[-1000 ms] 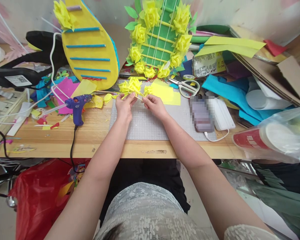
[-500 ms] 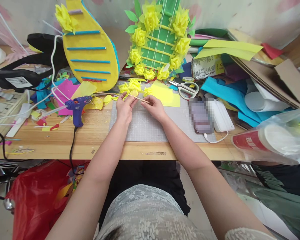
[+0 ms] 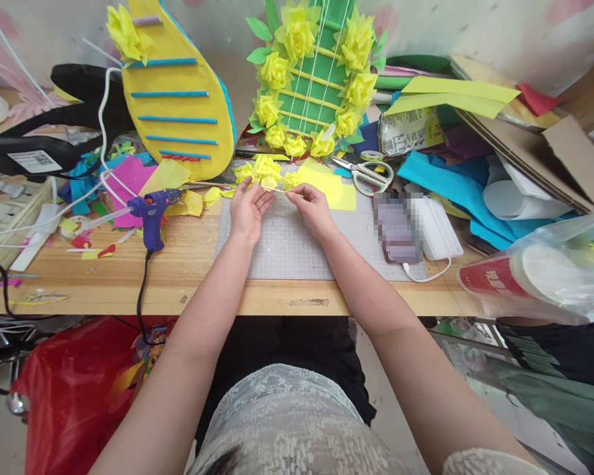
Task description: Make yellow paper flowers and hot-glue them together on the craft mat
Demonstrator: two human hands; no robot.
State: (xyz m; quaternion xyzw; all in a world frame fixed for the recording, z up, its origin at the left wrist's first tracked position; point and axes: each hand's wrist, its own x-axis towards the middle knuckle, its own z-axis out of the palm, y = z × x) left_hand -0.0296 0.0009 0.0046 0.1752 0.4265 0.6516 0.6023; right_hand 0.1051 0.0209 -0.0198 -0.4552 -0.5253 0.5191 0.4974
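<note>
My left hand (image 3: 246, 208) and my right hand (image 3: 311, 206) meet over the far edge of a grey cutting mat (image 3: 297, 247). Between their pinched fingertips runs a thin wooden stick (image 3: 280, 190) with a small rolled yellow paper flower (image 3: 268, 183) at its left end. The left fingers close on the flower end, the right fingers on the stick's other end. Just beyond lie several loose yellow paper flowers (image 3: 260, 168) and yellow paper sheets (image 3: 324, 185).
A purple glue gun (image 3: 151, 206) stands left of the mat, its cord over the table edge. Scissors (image 3: 369, 173), a phone (image 3: 396, 227) and a white charger (image 3: 438, 227) lie right. Yellow (image 3: 178, 99) and green (image 3: 317, 86) craft pieces lean behind. A plastic bag (image 3: 549, 274) sits at right.
Both hands have shifted slightly away from me. The stick now lies nearly level between the fingertips, with the small yellow roll still at its left end.
</note>
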